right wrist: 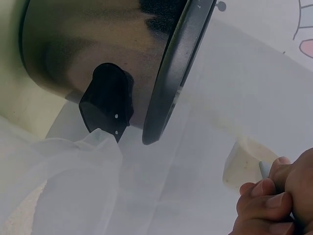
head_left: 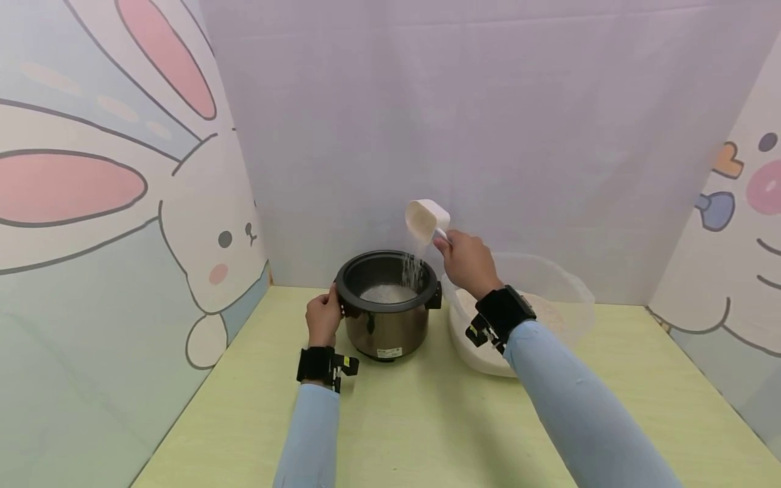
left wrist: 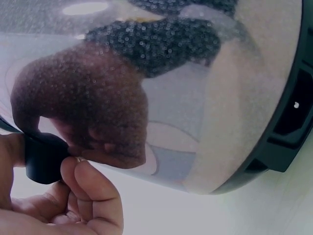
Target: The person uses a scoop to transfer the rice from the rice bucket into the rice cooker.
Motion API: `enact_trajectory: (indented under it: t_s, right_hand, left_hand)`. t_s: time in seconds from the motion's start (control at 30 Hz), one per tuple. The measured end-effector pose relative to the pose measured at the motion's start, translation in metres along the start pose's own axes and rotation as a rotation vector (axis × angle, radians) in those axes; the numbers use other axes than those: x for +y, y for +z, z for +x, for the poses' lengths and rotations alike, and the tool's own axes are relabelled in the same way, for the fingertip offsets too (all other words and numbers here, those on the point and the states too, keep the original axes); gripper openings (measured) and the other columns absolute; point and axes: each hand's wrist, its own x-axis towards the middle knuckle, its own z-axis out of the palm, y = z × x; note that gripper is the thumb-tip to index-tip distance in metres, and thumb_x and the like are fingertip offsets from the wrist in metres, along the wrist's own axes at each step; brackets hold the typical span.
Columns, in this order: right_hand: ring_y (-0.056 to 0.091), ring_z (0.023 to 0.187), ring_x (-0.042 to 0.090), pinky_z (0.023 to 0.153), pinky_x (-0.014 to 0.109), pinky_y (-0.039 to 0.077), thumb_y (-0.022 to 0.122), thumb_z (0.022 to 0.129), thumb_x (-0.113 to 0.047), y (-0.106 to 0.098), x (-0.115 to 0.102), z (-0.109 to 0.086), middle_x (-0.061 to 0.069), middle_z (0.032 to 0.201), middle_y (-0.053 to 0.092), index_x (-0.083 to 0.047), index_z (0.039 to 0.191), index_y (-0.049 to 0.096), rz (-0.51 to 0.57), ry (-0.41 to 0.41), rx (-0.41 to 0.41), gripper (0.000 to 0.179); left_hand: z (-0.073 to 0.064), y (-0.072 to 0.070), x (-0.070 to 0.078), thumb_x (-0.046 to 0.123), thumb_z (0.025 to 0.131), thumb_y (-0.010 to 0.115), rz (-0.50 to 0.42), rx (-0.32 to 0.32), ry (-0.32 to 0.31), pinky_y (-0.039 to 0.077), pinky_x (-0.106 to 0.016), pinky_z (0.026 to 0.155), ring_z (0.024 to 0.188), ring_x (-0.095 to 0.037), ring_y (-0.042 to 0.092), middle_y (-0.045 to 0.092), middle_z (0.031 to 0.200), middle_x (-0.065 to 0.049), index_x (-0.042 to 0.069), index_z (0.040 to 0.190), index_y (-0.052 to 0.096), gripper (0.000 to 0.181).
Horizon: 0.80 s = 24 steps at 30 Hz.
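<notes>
My right hand (head_left: 470, 263) grips the handle of a white scoop (head_left: 434, 211), tilted above a rice cooker (head_left: 390, 332). Rice (head_left: 412, 271) streams from its mouth into the dark pot, where more rice (head_left: 388, 293) covers the bottom. In the right wrist view, the scoop (right wrist: 247, 164) juts out past curled fingers (right wrist: 266, 205). My left hand (head_left: 323, 317) holds the cooker's left side handle; the left wrist view has thumb and fingers around that black handle (left wrist: 44, 157). The cooker's shiny side (left wrist: 195, 98) mirrors the hand.
Right of the cooker stands a translucent white tub (head_left: 488, 362) holding rice (head_left: 543, 313), partly behind my right forearm. Its bag-like rim (right wrist: 98, 152) comes close to the cooker's right handle (right wrist: 105, 100). A pale curtain (head_left: 342, 135) rises behind the yellow-green table (head_left: 390, 427).
</notes>
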Motion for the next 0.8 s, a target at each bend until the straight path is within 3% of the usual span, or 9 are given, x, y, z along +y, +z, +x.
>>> enact_trajectory:
  t_s: [0.33,0.8]
  right_hand:
    - [0.045,0.057,0.025,0.058,0.037,0.033,0.052,0.109,-0.027,0.0009,-0.0025,-0.0021,0.009,0.069,0.048,-0.004,0.092,0.055,-0.038,-0.025,-0.012,0.029]
    - [0.059,0.062,0.031,0.056,0.043,0.04,0.055,0.108,-0.028,0.0079,-0.0004,-0.006,0.016,0.081,0.065,-0.004,0.108,0.062,-0.109,-0.061,-0.024,0.025]
  left_hand:
    - [0.0,-0.0012,-0.0016,0.036,0.107,0.056,-0.025,-0.004,0.012,0.04,-0.028,0.056,0.058,-0.014,0.051,0.051,0.064,-0.001,0.005,0.077,0.061,0.044]
    - [-0.0018,-0.0016,-0.0008,0.036,0.107,0.056,-0.013,-0.003,0.012,0.042,-0.028,0.057,0.059,-0.014,0.053,0.052,0.065,-0.001,0.003,0.078,0.062,0.045]
